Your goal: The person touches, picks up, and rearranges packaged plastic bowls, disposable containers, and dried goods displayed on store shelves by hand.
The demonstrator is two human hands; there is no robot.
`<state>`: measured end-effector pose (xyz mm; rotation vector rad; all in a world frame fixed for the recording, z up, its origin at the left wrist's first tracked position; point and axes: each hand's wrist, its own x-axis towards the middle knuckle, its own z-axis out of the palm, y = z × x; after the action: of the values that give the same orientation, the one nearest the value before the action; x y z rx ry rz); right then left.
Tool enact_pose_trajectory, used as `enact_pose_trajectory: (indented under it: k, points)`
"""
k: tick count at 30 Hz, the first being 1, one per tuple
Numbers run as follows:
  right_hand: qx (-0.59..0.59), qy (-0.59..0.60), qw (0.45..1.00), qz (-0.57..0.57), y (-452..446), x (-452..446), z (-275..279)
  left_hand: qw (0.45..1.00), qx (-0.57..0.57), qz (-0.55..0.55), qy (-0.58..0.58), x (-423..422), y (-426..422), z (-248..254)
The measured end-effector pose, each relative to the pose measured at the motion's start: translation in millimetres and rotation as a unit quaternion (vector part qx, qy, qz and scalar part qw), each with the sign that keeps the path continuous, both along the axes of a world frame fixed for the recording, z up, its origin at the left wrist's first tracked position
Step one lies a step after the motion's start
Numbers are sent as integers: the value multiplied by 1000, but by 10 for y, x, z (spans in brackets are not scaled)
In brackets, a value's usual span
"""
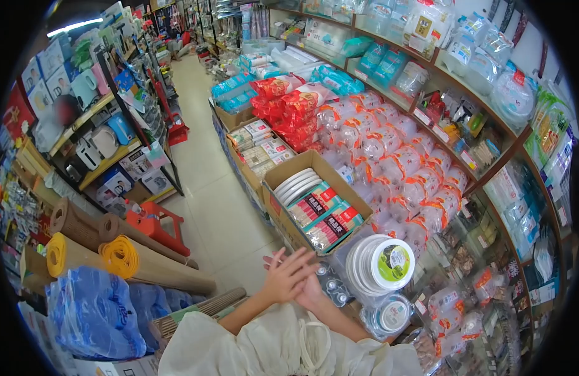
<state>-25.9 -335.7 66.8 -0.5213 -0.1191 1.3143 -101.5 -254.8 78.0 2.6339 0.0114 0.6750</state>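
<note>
Both of my hands are together in front of my body, palms meeting, with no object visible between them. My left hand (284,276) lies on top with its fingers stretched out and spread. Beneath and to the right, my right hand (311,289) is partly covered, and some of its fingertips stick out at the left. Just beyond them stands a cardboard box (273,216) with packaged chopsticks (327,219) and stacked white plates (297,187). To the right of my hands is a stack of round white containers (391,262), with small bottles (333,285) beside it.
Plastic-wrapped cups with orange labels (389,150) and red packages (286,103) cover the display. Shelves (471,166) line the right. At left are rolled mats (123,254), a red stool (161,229) and blue-wrapped bottles (95,310). A tiled aisle (208,169) runs between.
</note>
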Motion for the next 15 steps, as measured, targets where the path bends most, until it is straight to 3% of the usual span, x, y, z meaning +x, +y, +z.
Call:
enact_pose_trajectory:
  k: [3, 5, 7, 9, 13, 15]
  points:
    - [2, -55, 998, 18, -19, 50, 90, 984, 60, 169, 25, -25, 283, -222]
    - [44, -86, 994, 58, -73, 127, 352, 959, -246, 140, -12, -87, 447, -360]
    - [120, -77, 984, 110, -150, 177, 664, 843, -528, 96, -47, -138, 611, -480]
    - [160, -79, 970, 168, -174, 183, 650, 645, -759, 46, -75, -172, 677, -494]
    - [247, 1, 929, 277, -62, 66, 377, 490, -860, -136, -51, -82, 351, -366]
    - [221, 24, 935, 276, -9, 78, 174, 423, -878, -223, -20, -23, 191, -324]
